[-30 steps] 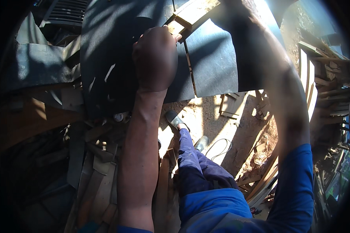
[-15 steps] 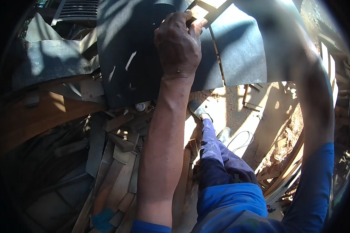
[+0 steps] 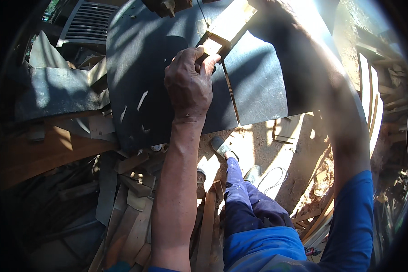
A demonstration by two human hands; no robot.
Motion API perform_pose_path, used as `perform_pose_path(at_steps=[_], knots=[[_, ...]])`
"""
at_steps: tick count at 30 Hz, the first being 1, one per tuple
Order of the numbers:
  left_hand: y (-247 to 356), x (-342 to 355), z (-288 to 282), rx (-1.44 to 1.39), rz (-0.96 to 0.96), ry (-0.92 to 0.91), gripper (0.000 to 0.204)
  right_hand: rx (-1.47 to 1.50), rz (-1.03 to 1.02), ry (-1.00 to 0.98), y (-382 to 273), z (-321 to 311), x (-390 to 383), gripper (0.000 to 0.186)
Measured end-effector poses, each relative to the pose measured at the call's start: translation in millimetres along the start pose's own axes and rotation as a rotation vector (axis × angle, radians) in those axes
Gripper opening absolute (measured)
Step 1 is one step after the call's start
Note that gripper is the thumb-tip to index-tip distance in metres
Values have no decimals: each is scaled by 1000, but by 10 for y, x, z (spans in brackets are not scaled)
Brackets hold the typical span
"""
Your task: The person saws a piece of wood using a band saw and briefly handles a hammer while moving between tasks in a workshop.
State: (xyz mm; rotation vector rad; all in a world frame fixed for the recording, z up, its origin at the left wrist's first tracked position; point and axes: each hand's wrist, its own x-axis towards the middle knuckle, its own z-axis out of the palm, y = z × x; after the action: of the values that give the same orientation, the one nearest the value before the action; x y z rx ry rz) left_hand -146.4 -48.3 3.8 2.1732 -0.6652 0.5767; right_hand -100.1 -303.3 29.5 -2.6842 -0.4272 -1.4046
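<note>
A pale wooden block lies slanted across the dark saw table, its near end toward me. Close to that end, a thin upright saw blade comes down from a dark metal guide. My left hand is closed on the near end, thumb and fingers pinching it. At the top edge, my right hand rests on the far part of the block. Its fingers are partly cut off by the frame and washed out by glare. Whether the blade touches the wood I cannot tell.
A narrow slot runs from the block to the table's near edge. Wood offcuts are heaped at the lower left, with bent sheet pieces above. Curved wooden strips stand at the right. A cable loop lies near my feet.
The view has tilted, bringing more of the block, the blade and the guide into sight. Block and hands now appear lower and further left. My left hand keeps its hold.
</note>
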Motion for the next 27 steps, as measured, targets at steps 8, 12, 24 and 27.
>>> perform_pose_path(at_steps=[8,12,24,27], knots=[[-23,-6,-10,33,4,7,28,35,-27,9,-15,33,22,17],[11,-2,6,58,13,0,28,41,-33,9,11,20,15,17],[8,11,10,14,10,-12,27,33,-84,17,-27,-12,24,17],[-28,-3,-1,51,19,-16,27,14,-83,62,-102,5,35,16]])
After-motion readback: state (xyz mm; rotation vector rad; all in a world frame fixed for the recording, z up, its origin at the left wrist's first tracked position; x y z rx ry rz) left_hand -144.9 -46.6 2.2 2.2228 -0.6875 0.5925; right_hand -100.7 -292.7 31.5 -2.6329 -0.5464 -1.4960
